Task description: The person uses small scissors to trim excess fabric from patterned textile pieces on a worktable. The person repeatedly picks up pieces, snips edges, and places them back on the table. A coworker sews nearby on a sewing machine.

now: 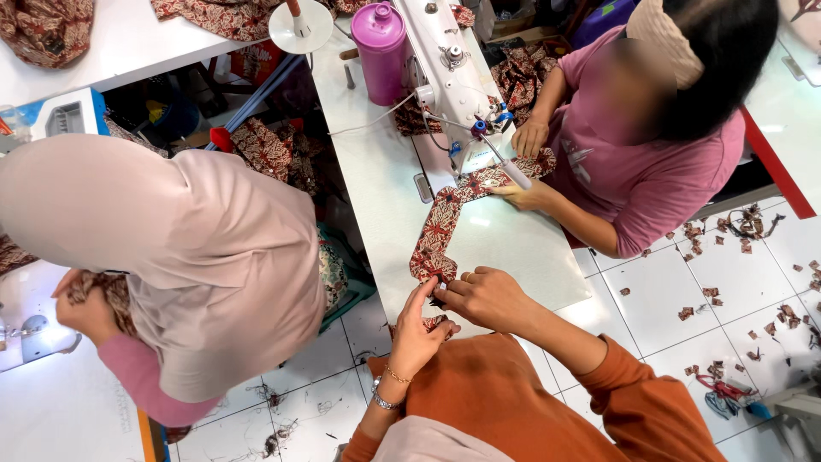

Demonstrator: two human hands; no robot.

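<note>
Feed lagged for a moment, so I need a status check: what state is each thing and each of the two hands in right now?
Left hand: fingers pinching the near end of the fabric strip.
Right hand: closed on the same end.
Patterned fabric strip: lying flat on the table, far end at the machine.
Sewing machine: a co-worker's hand on the fabric at its needle.
Purple bottle: upright, capped.
White table: scraps on the floor beside it.

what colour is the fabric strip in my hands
Red-brown batik print with cream motifs, on the fabric strip; head view.

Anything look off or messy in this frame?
Yes: small brown patterned fabric scraps lie scattered across the white tiled floor at right, with thread clumps on the tiles lower left. On the white sewing table, the left hand and right hand pinch the red-brown patterned fabric strip; nothing odd there.
</note>
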